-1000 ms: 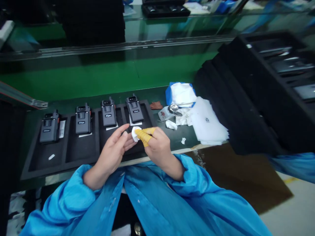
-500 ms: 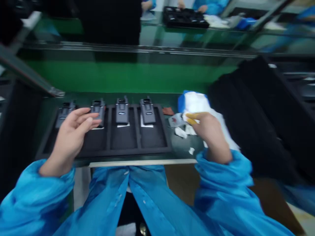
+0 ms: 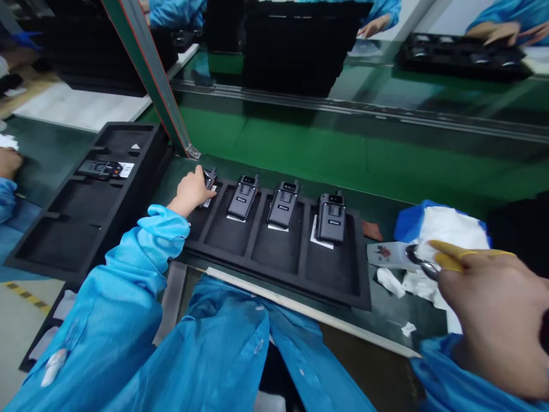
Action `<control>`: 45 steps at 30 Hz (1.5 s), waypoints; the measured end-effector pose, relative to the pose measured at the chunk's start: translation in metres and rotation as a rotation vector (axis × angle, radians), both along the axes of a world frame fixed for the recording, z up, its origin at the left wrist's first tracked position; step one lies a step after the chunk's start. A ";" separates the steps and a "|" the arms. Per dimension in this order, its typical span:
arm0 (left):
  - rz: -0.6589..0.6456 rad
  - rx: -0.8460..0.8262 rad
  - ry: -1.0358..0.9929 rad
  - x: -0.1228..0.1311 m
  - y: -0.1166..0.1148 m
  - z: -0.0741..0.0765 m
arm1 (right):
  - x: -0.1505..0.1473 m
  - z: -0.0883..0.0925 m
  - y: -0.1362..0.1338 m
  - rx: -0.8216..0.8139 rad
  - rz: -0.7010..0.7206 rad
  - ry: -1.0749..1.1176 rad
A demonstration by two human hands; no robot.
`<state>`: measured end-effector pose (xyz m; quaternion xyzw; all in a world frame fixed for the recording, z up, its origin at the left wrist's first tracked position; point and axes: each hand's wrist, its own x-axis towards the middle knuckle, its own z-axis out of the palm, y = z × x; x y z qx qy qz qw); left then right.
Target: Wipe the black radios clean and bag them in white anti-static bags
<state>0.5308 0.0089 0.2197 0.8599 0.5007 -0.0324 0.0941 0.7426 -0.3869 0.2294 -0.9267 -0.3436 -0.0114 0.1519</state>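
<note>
Lying at the far end of the leftmost compartment in the black tray [image 3: 363, 289], the partly hidden radio [image 3: 209, 179] is pointing its long axis away from the person, antenna end farthest. The left hand [image 3: 191, 190] is the nearer one, covering the radio's left side, with finger and thumb spreading around its body. The right hand [image 3: 493, 312] is hovering well apart, near the white cloths [image 3: 454, 224], its yellow-wrapped fingers [image 3: 453, 250] pointing left. With fingertips so obscured, I can't tell whether either hand is gripping anything.
</note>
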 end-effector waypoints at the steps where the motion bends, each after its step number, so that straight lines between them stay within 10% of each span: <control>1: -0.007 0.008 -0.018 0.000 0.000 0.000 | -0.001 0.003 0.002 -0.001 -0.073 -0.085; 4: -0.066 0.105 -0.268 -0.008 -0.011 0.003 | -0.014 0.009 0.021 0.121 -0.122 -0.282; 9: -0.394 0.136 -0.765 -0.031 -0.061 0.015 | -0.057 0.017 0.087 0.572 0.199 -0.363; 15: -0.619 -0.068 -0.859 -0.041 -0.111 0.012 | -0.115 0.025 0.138 0.554 0.501 -0.380; 33: -0.734 -0.232 -0.958 -0.045 -0.129 -0.017 | -0.123 0.005 0.136 0.400 0.636 -0.420; 37: -0.747 -0.250 -0.908 -0.042 -0.130 -0.018 | -0.115 0.011 0.136 0.314 0.496 -0.334; 42: -0.813 -0.255 -0.960 -0.040 -0.133 -0.017 | -0.111 0.022 0.137 0.322 0.756 -0.350; 45: -0.817 -0.249 -0.917 -0.040 -0.135 -0.015 | -0.102 0.026 0.139 0.301 0.652 -0.333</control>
